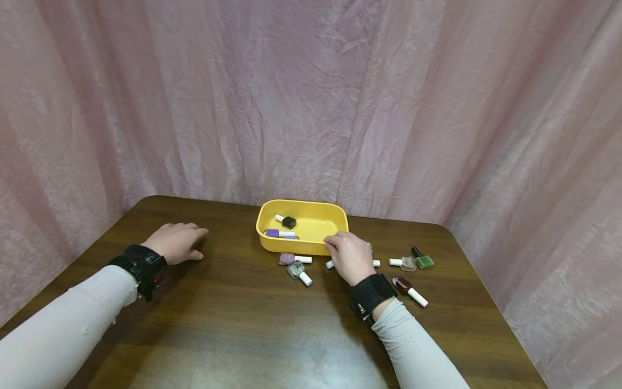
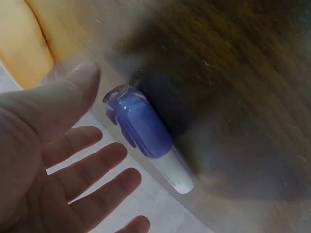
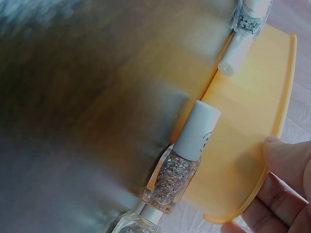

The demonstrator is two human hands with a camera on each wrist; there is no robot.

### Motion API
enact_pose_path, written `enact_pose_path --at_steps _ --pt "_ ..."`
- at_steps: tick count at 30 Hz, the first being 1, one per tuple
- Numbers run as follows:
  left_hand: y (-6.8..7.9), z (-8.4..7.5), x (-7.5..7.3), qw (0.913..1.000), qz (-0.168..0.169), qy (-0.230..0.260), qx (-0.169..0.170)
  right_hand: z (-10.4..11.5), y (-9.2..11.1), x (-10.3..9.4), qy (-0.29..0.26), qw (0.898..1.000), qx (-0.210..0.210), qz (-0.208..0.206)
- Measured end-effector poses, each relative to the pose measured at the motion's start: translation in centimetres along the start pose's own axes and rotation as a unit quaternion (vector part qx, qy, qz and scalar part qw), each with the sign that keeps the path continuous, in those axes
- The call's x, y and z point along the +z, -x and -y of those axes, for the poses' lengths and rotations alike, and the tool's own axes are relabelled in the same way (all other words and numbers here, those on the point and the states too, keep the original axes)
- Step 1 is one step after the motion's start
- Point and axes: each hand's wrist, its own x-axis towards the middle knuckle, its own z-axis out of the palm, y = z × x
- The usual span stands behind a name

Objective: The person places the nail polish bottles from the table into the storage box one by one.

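My right hand (image 1: 350,256) is at the near right corner of a yellow plastic bin (image 1: 302,202), thumb and fingers pinching its rim in the right wrist view. A glitter nail polish bottle (image 3: 175,177) with a white cap lies along the bin's near wall, partly hidden under this hand in the head view. Inside the bin lie a black nail polish (image 1: 289,222) and a purple nail polish (image 1: 272,233). My left hand (image 1: 177,243) is over the table's left side, fingers spread and holding nothing. Beside its thumb a purple-blue nail polish bottle (image 2: 143,126) shows in the left wrist view.
In front of the bin lie a mauve nail polish (image 1: 286,259) and a silver glitter one (image 1: 296,269). To the right are a clear bottle (image 1: 408,263), a green one (image 1: 425,262) and a dark red one (image 1: 402,284). A pink curtain (image 1: 301,108) hangs behind the wooden table (image 1: 243,324).
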Motion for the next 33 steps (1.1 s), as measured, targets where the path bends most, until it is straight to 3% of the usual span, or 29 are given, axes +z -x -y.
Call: enact_pose_path --at_steps 10,33 --pt "0.3 0.7 -0.5 0.9988 0.048 0.003 -0.005 0.1 0.0 -0.1 -0.001 1.000 -0.002 -0.003" --pt "0.2 1.1 0.5 0.9998 0.016 0.013 0.000 0.1 0.0 0.0 -0.002 1.000 -0.005 -0.002"
